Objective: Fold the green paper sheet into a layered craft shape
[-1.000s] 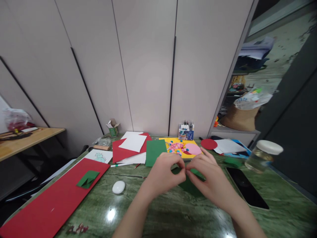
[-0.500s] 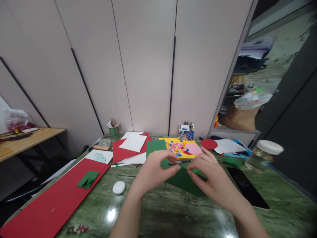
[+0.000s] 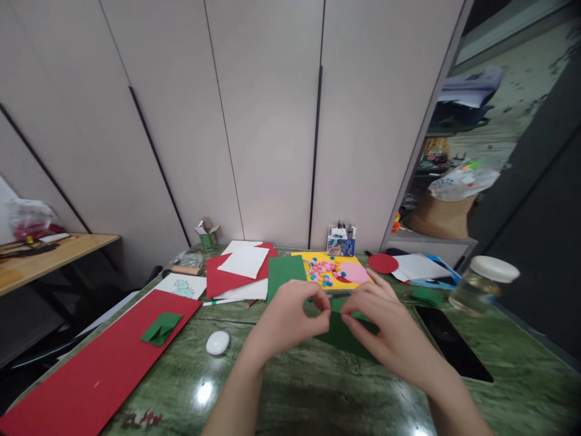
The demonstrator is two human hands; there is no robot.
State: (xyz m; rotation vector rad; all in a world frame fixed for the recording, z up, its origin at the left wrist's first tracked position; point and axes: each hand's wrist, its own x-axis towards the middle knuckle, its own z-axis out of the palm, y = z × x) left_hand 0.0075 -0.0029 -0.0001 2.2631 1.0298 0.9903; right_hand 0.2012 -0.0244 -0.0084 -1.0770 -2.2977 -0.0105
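Observation:
Over the middle of the table, a dark green sheet of paper [image 3: 347,340] shows between and beneath my two hands. My left hand [image 3: 290,318] is closed in a pinch, thumb and index fingertips meeting at the left side of this sheet. Close beside it, my right hand [image 3: 390,324] pinches the sheet between thumb and index finger, its other fingers raised. The hands hide much of the paper. A second green sheet [image 3: 285,271] lies flat behind my left hand. To the left, a folded green paper piece [image 3: 162,328] rests on a long red sheet [image 3: 86,369].
A white oval object [image 3: 218,343] sits left of my left forearm. Beyond the hands is yellow paper [image 3: 297,257] with pink and blue pompom-like bits [image 3: 324,269]. A black phone [image 3: 451,342] and a lidded jar [image 3: 481,287] stand at the right. A pen box [image 3: 341,242] is against the cabinet.
The thumb and index finger of my left hand, apart before, have come together in a pinch. My right hand has barely moved.

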